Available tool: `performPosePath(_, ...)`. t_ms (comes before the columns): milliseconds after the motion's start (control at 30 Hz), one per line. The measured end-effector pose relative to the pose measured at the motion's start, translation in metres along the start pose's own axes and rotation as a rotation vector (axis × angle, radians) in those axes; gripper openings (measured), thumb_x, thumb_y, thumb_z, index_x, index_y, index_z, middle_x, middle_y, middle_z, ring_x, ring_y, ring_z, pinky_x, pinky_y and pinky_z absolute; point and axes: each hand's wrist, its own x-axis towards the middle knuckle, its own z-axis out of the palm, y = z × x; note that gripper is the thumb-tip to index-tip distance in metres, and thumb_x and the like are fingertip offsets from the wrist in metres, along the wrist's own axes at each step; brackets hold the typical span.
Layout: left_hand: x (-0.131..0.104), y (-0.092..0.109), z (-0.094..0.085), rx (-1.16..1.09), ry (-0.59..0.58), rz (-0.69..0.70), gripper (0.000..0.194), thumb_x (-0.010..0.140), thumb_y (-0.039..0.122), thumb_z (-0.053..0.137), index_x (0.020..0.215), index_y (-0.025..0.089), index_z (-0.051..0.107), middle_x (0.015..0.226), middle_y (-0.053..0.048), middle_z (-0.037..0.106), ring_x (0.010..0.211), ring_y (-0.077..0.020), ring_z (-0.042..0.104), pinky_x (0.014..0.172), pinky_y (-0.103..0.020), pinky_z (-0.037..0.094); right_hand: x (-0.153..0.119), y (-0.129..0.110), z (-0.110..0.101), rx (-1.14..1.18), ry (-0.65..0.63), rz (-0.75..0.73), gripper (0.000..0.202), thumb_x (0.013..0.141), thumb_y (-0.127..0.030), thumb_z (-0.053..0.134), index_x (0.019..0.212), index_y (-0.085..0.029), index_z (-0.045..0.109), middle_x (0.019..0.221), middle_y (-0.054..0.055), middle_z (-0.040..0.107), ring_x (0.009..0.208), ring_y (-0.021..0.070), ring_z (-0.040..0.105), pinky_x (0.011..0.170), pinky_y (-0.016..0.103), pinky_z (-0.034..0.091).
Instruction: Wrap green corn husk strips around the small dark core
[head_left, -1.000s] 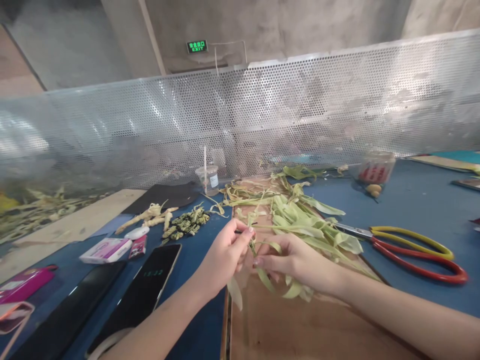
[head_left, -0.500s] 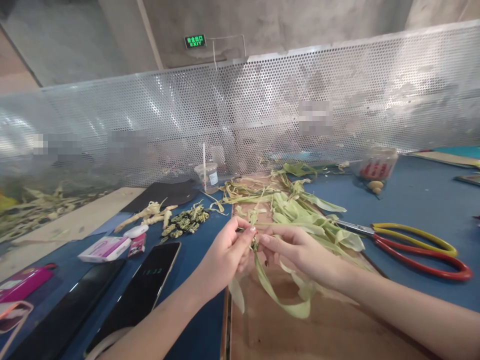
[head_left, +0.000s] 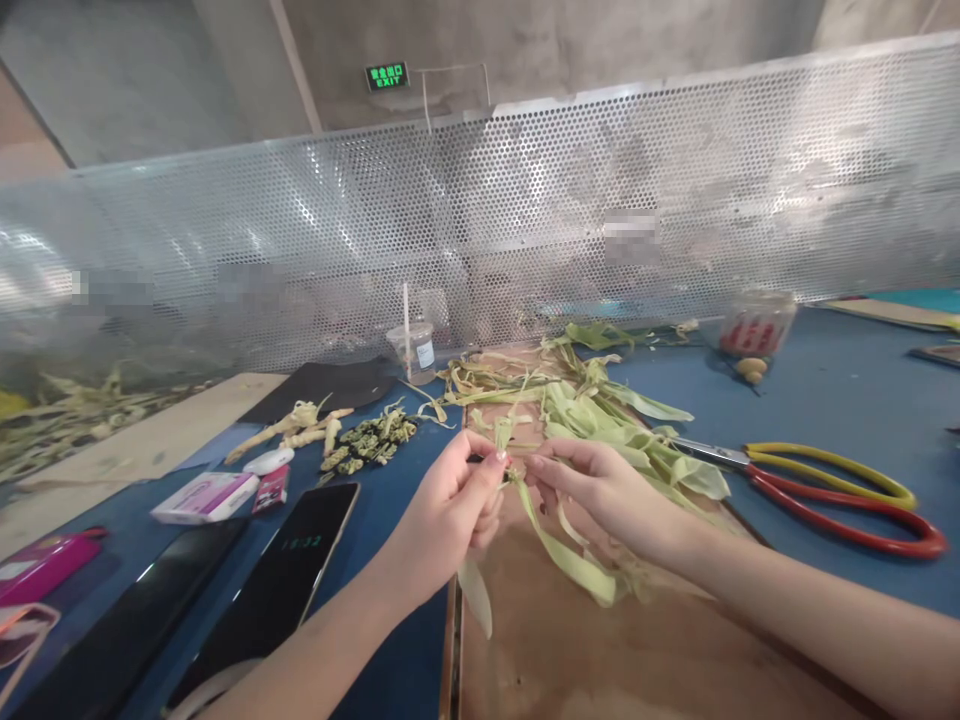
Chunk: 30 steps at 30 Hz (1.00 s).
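My left hand (head_left: 454, 495) is closed in a pinch on a small bundle of pale green corn husk strips, at a knotted spot by the fingertips. My right hand (head_left: 596, 490) is just to the right, its thumb and fingers pinched on a thin strip end, partly hidden by the fingers. A long husk strip (head_left: 566, 570) curls down below the hands, and another narrow piece (head_left: 475, 597) hangs beneath the left hand. Behind the right hand lies a heap of loose corn husks (head_left: 592, 420). Everything is above a brown wooden board (head_left: 585, 660).
Scissors (head_left: 825, 490) with red and yellow handles lie at the right. At the left are a black phone (head_left: 277, 580), a small box (head_left: 206, 497) and several dark green braided pieces (head_left: 371, 440). A plastic cup (head_left: 414, 352) and a jar (head_left: 757, 325) stand farther back, before a perforated metal screen (head_left: 345, 230).
My right hand has moved slightly right, widening the gap between the hands. The hanging husk strip has swung and straightened a little. My left hand stays almost in place.
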Motion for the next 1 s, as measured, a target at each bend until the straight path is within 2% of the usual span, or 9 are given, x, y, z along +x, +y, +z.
performPosePath(233, 0.0, 0.002, 0.0, 0.005, 0.019, 0.012, 0.018, 0.09, 0.032, 0.041, 0.077, 0.022, 0.035, 0.047, 0.012, 0.02, 0.04, -0.0044, 0.017, 0.04, -0.017, 0.019, 0.0, -0.005, -0.001, -0.033, 0.091, -0.039, 0.031, 0.084, -0.036, 0.049, 0.061, -0.017, 0.053, 0.059, -0.001, 0.053, 0.06, 0.0117, 0.05, 0.064, 0.025, 0.038)
performPosePath(367, -0.001, 0.0, 0.0, 0.112, 0.01, -0.001, 0.017, 0.088, 0.037, 0.042, 0.082, 0.021, 0.039, 0.048, 0.012, 0.026, 0.04, -0.005, 0.022, 0.04, -0.018, 0.022, -0.003, -0.007, -0.001, 0.123, 0.001, -0.061, 0.026, 0.086, -0.036, 0.048, 0.072, -0.017, 0.058, 0.068, 0.0, 0.058, 0.067, 0.0125, 0.055, 0.068, 0.025, 0.042)
performPosePath(500, -0.002, -0.001, 0.0, 0.158, -0.003, -0.025, 0.02, 0.088, 0.041, 0.042, 0.094, 0.022, 0.041, 0.049, 0.012, 0.027, 0.041, -0.0056, 0.023, 0.041, -0.018, 0.024, -0.005, -0.006, 0.004, 0.169, -0.041, 0.001, 0.022, 0.079, -0.038, 0.059, 0.091, -0.02, 0.06, 0.081, 0.001, 0.062, 0.076, 0.0146, 0.058, 0.069, 0.026, 0.045)
performPosePath(700, -0.003, -0.002, -0.001, 0.216, -0.01, -0.028, 0.035, 0.09, 0.043, 0.038, 0.121, 0.027, 0.036, 0.048, 0.011, 0.03, 0.043, -0.0068, 0.026, 0.043, -0.019, 0.025, -0.004, -0.002, 0.01, 0.234, -0.068, -0.046, 0.017, 0.077, -0.03, 0.061, 0.089, -0.018, 0.059, 0.076, 0.002, 0.063, 0.07, 0.0137, 0.06, 0.064, 0.026, 0.047)
performPosePath(867, -0.003, -0.002, -0.001, 0.209, 0.019, -0.013, 0.039, 0.089, 0.043, 0.04, 0.124, 0.028, 0.035, 0.047, 0.011, 0.029, 0.042, -0.0069, 0.026, 0.043, -0.019, 0.025, -0.003, -0.003, 0.009, 0.263, -0.044, -0.033, 0.016, 0.074, -0.025, 0.064, 0.086, -0.017, 0.057, 0.073, -0.001, 0.061, 0.067, 0.0118, 0.06, 0.066, 0.026, 0.048)
performPosePath(1000, -0.003, -0.001, -0.001, 0.236, 0.054, -0.004, 0.038, 0.088, 0.042, 0.042, 0.123, 0.029, 0.038, 0.047, 0.01, 0.032, 0.042, -0.0066, 0.03, 0.043, -0.018, 0.025, -0.004, -0.001, 0.009, 0.303, -0.092, -0.042, 0.016, 0.075, -0.027, 0.063, 0.083, -0.018, 0.053, 0.068, -0.002, 0.06, 0.068, 0.0118, 0.059, 0.068, 0.027, 0.047)
